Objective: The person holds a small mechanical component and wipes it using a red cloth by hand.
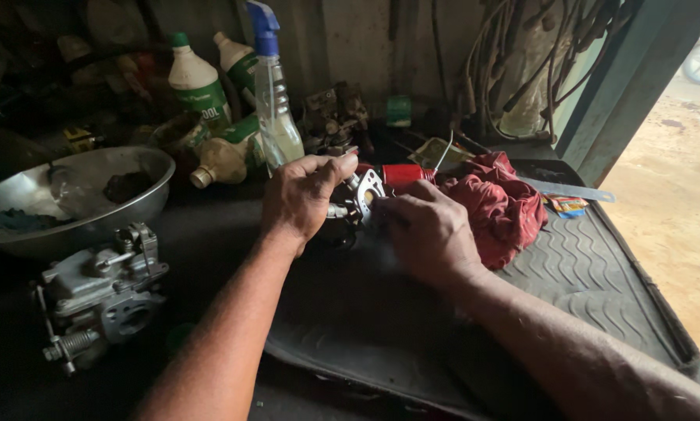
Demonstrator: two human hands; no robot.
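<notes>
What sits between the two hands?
In the head view, a small metal carburetor part sits between the left hand and right hand, both gripping it.

Both forearms enter from the bottom edge of the frame and converge toward the upper centre. Left hand: back of hand up, wrist slightly bent, fingers curled, thumb and forefinger extended rightward in a pinch. Right hand: just right of centre, knuckles up, fingers curled inward toward the left hand. Fingertips of both hands nearly meet. Sleeves absent; forearms bare.
</notes>
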